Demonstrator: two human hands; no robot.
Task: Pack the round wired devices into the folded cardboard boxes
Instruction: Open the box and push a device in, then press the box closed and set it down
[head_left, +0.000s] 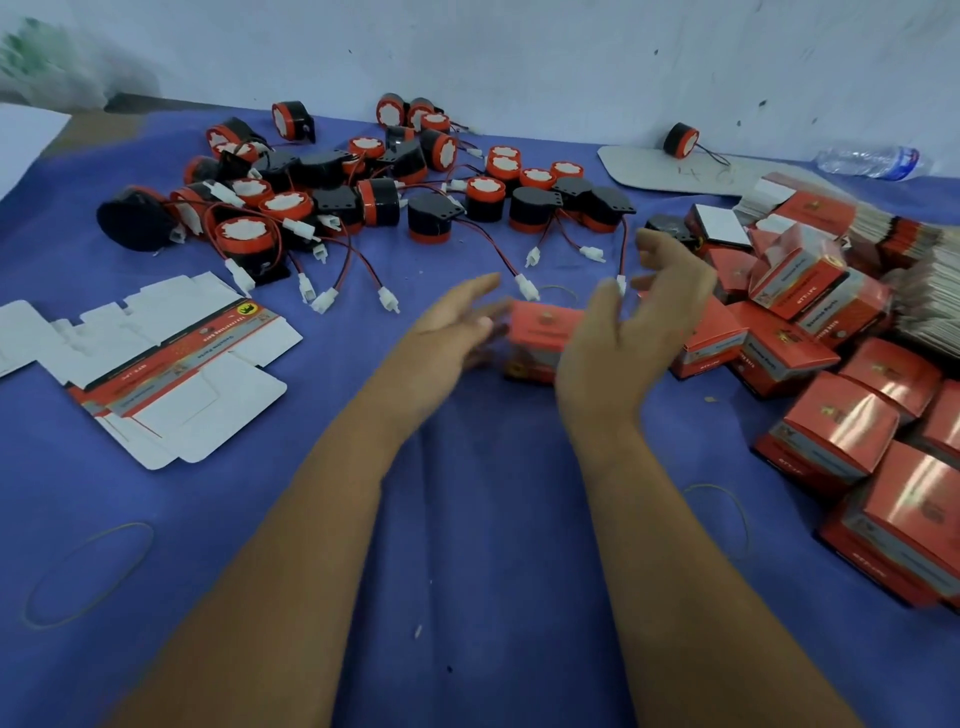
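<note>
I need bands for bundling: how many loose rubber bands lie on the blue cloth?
3: a rubber band near-left, another rubber band by the packed boxes, a third rubber band behind the hands. Others may be hidden.

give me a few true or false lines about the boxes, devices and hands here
1. A red box sits between the left hand and right hand. True.
2. The folded boxes are piled on the left. False: they are on the right.
3. Flat unfolded cartons lie to the left. True.
4. The round wired devices lie on a green cloth. False: the cloth is blue.
5. A water bottle lies at far right. True.
</note>
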